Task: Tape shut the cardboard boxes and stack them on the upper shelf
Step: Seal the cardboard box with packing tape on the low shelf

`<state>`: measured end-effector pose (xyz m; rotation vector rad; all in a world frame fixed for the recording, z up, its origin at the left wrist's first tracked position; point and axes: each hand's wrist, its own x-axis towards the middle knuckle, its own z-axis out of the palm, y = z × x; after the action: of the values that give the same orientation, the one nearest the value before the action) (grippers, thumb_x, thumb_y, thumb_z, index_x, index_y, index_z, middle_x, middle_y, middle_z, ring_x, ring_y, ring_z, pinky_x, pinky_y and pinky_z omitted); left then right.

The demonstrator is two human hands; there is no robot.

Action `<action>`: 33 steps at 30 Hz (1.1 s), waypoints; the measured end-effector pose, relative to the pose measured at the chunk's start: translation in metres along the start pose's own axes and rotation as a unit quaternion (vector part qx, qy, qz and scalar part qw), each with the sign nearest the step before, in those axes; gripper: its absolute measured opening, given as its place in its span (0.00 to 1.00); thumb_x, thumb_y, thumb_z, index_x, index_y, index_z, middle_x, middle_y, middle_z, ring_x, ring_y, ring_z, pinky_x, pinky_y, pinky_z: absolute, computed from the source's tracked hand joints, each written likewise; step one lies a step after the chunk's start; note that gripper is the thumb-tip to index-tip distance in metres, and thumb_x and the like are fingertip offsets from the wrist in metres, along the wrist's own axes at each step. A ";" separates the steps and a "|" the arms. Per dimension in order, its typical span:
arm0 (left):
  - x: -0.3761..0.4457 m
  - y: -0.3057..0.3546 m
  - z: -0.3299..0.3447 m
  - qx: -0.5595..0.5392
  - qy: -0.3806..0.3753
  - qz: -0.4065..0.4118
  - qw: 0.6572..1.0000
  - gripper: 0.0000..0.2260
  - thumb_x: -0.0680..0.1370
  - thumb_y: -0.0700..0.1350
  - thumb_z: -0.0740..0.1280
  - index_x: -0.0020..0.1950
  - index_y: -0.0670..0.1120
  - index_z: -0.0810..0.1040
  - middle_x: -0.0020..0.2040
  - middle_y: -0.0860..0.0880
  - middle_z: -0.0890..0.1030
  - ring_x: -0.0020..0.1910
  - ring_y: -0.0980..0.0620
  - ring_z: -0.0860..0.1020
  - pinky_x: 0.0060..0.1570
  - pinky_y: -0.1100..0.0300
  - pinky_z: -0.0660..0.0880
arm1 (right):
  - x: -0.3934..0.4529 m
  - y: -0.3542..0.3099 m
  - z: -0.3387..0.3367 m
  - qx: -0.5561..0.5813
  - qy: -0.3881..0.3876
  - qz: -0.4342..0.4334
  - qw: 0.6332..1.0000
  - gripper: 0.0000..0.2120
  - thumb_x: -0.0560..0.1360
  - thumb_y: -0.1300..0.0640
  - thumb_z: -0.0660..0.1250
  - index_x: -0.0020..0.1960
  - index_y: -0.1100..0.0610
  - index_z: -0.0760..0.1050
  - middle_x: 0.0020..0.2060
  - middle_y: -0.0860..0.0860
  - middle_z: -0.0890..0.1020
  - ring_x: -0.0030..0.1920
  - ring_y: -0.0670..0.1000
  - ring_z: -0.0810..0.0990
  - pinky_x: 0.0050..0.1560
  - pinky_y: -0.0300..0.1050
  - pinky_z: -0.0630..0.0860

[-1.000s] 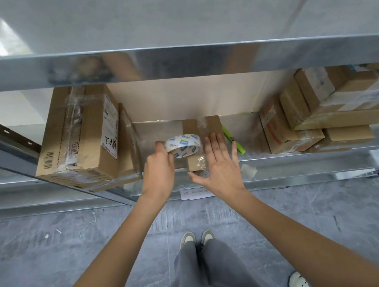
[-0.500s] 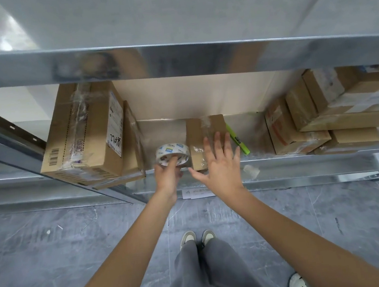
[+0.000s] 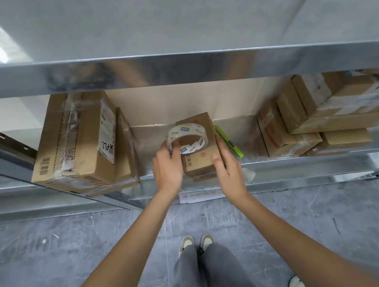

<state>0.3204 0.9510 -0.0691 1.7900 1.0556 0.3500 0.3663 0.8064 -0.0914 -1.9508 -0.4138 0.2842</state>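
A small cardboard box sits near the front edge of the lower metal shelf, in the middle. My right hand grips its right side, thumb on its top. My left hand holds a roll of clear tape with fingers through the core, over the box's left part. The upper shelf runs across the view above, its top bare where visible.
A large taped box with a flat carton beside it stands on the left of the lower shelf. Several boxes are piled on the right. A green marker lies right of the small box. Grey floor below.
My left hand lifted the tape roll from the shelf at the box's left up over the box. My right hand went from lying flat on the box top to gripping its right side.
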 end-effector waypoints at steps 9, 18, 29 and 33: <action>-0.017 0.013 0.011 0.130 0.008 0.128 0.983 0.12 0.82 0.45 0.59 0.63 0.46 0.75 0.45 0.39 0.83 0.46 0.35 0.79 0.40 0.49 0.73 | 0.004 0.011 -0.015 -0.278 -0.033 -0.116 0.953 0.25 0.81 0.51 0.47 0.75 0.57 0.63 0.77 0.52 0.60 0.77 0.50 0.57 0.76 0.56 0.54; -0.007 0.028 -0.014 0.209 -0.039 0.211 0.954 0.08 0.81 0.37 0.59 0.59 0.39 0.72 0.46 0.35 0.81 0.44 0.32 0.79 0.37 0.49 0.72 | 0.005 0.017 -0.026 -0.388 -0.057 -0.087 0.916 0.28 0.82 0.43 0.44 0.78 0.52 0.55 0.77 0.48 0.59 0.78 0.48 0.52 0.77 0.56 0.45; -0.005 0.015 -0.034 0.209 -0.020 0.195 0.958 0.10 0.80 0.35 0.57 0.60 0.39 0.71 0.43 0.38 0.80 0.39 0.36 0.78 0.33 0.52 0.70 | 0.004 0.013 -0.029 -0.393 -0.075 -0.088 0.912 0.27 0.83 0.44 0.48 0.79 0.52 0.52 0.78 0.47 0.55 0.78 0.49 0.51 0.77 0.56 0.44; -0.004 0.012 -0.037 0.193 -0.039 0.189 0.962 0.09 0.80 0.35 0.57 0.59 0.39 0.72 0.42 0.40 0.79 0.39 0.37 0.78 0.35 0.49 0.72 | 0.003 0.011 -0.029 -0.378 -0.072 -0.089 0.919 0.26 0.83 0.47 0.51 0.79 0.53 0.53 0.78 0.48 0.55 0.78 0.49 0.53 0.77 0.56 0.44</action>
<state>0.3002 0.9682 -0.0404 2.3448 0.7561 0.3142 0.3816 0.7797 -0.0901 -2.6285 -0.8925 0.1560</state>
